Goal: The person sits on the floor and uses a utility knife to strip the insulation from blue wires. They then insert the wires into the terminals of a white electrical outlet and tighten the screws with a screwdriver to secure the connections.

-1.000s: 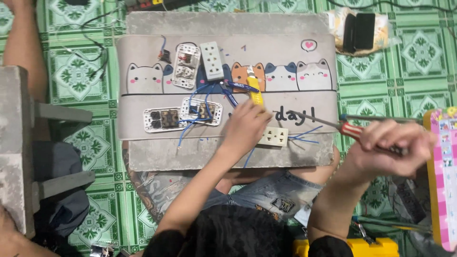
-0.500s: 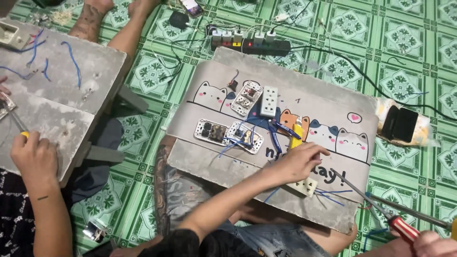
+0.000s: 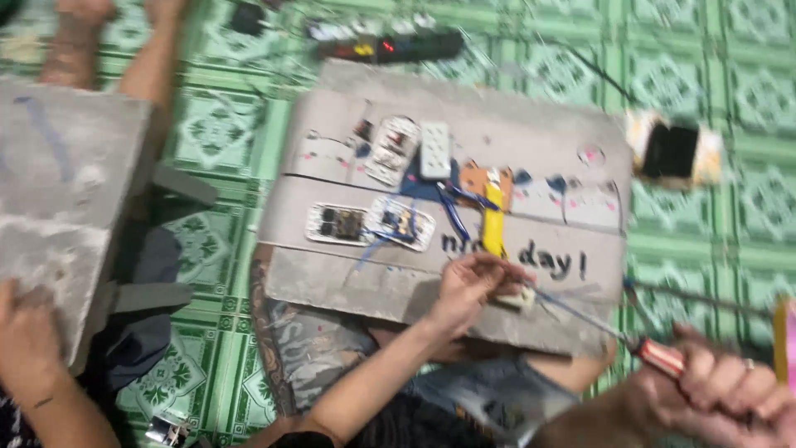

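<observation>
Two hands busy — left hand (image 3: 468, 282) pinching a small, light socket (image 3: 521, 299); right hand (image 3: 721, 390) gripping the stiff screwdriver (image 3: 630, 338) by its handle.

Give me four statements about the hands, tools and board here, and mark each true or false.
1. The left hand rests on the grey board beside a small white socket. True.
2. The right hand grips a red-handled screwdriver. True.
3. The floor is plain brown wood. False: it is green patterned tile.
4. The yellow tool is in the right hand. False: it lies on the board.
</observation>
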